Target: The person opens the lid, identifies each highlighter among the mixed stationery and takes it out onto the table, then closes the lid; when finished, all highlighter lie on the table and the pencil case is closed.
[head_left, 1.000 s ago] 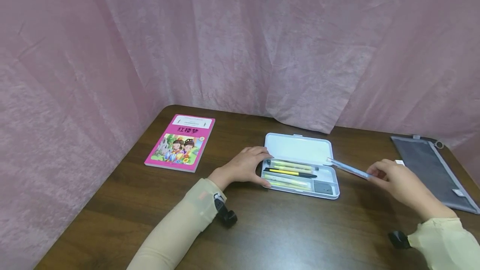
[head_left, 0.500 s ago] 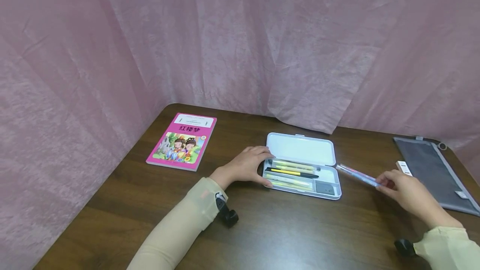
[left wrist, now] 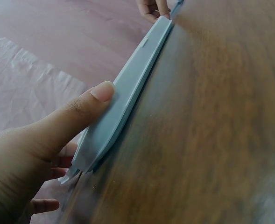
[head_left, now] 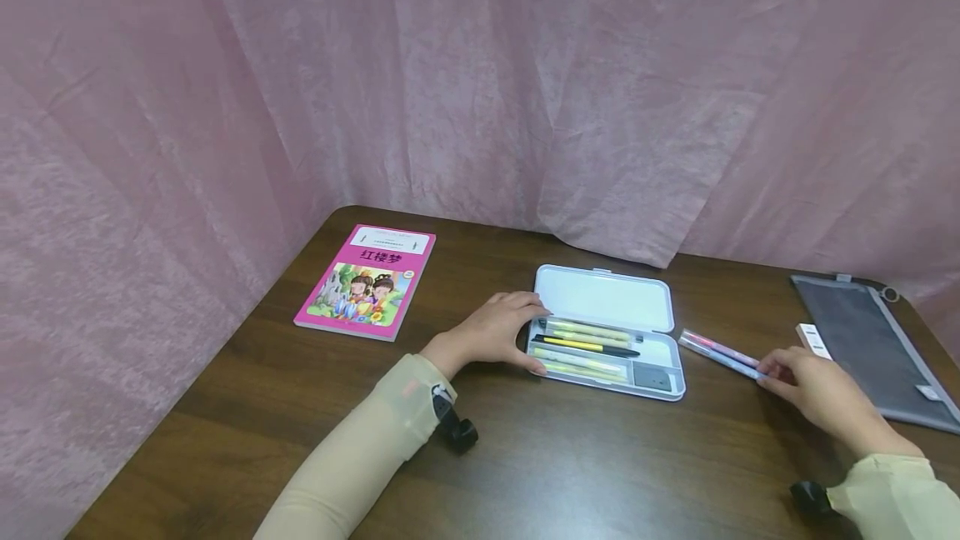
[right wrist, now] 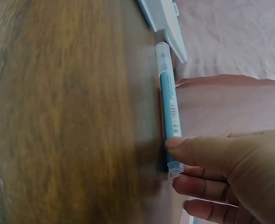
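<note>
A white pencil case [head_left: 603, 297] lies with its lid raised on the brown table. Several yellowish pens, a black-and-yellow pen [head_left: 585, 346] and a grey rectangular block [head_left: 651, 377] are in its compartments. My left hand [head_left: 495, 333] grips the case's left end, thumb on the front wall [left wrist: 111, 107] and fingers round behind. To the right of the case, my right hand [head_left: 817, 386] pinches the near ends of two pens, one pink and one blue [head_left: 720, 359]. In the right wrist view the blue pen [right wrist: 169, 100] has a clear cap and a barcode; the pink one is mostly hidden.
A pink book [head_left: 367, 282] with a cartoon cover lies at the left of the table. Over on the right is a dark grey mesh zip pouch [head_left: 862, 332], with a small white block [head_left: 813, 342] at its left edge. Pink curtains [head_left: 480, 90] hang behind the table.
My right hand has drawn the pens rightward, away from the case, and they now show apart as pink and blue. The left hand stays on the case. The view has shifted slightly.
</note>
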### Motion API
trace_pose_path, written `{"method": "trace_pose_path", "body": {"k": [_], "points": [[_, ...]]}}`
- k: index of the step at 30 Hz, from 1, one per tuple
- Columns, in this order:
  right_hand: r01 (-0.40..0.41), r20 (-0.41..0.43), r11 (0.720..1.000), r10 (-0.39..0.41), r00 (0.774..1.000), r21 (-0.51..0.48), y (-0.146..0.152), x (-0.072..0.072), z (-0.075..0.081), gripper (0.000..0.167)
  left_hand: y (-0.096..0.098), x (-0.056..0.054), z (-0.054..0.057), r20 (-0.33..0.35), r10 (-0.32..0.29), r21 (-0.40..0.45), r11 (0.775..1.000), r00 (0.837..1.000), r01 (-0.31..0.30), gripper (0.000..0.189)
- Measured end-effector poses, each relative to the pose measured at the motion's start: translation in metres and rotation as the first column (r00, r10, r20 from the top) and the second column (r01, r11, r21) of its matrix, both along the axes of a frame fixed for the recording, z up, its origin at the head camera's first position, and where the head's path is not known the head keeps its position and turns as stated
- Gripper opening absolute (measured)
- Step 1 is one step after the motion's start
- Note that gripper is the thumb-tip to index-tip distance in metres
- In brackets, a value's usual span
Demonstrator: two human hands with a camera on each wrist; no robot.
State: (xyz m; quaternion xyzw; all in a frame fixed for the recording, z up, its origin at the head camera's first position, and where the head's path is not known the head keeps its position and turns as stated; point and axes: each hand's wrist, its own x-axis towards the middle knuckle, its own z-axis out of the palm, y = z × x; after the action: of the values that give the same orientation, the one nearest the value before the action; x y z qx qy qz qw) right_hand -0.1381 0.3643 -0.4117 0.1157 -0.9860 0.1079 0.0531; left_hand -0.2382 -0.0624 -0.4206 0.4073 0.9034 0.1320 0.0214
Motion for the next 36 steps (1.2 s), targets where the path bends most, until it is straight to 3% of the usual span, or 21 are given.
{"method": "trace_pose_path", "body": {"k": [5,14,22,27,36], "points": [[-0.02,-0.042,1.0,0.02,0.999,0.002,0.002,-0.001,-0.003,0.011,0.0,0.0,0.0,0.01,0.002,-0.005,1.0,1.0,-0.002,0.087],[0.014,0.03,1.0,-0.014,0.999,0.007,0.001,-0.001,0.0,0.012,0.0,-0.001,0.001,0.019,0.003,-0.005,1.0,1.0,-0.003,0.087],[0.02,-0.005,1.0,-0.02,1.0,0.006,-0.001,0.001,0.005,0.013,0.0,-0.001,-0.001,0.018,0.003,-0.004,1.0,1.0,-0.003,0.087],[-0.024,-0.084,1.0,0.024,0.996,-0.004,-0.003,0.002,0.011,0.012,0.0,-0.002,-0.003,0.028,0.009,-0.007,1.0,1.0,-0.009,0.087],[-0.023,-0.071,1.0,0.024,0.997,0.014,-0.012,-0.004,0.037,0.013,0.0,-0.003,-0.003,0.022,0.0,0.002,1.0,1.0,-0.001,0.087]]}}
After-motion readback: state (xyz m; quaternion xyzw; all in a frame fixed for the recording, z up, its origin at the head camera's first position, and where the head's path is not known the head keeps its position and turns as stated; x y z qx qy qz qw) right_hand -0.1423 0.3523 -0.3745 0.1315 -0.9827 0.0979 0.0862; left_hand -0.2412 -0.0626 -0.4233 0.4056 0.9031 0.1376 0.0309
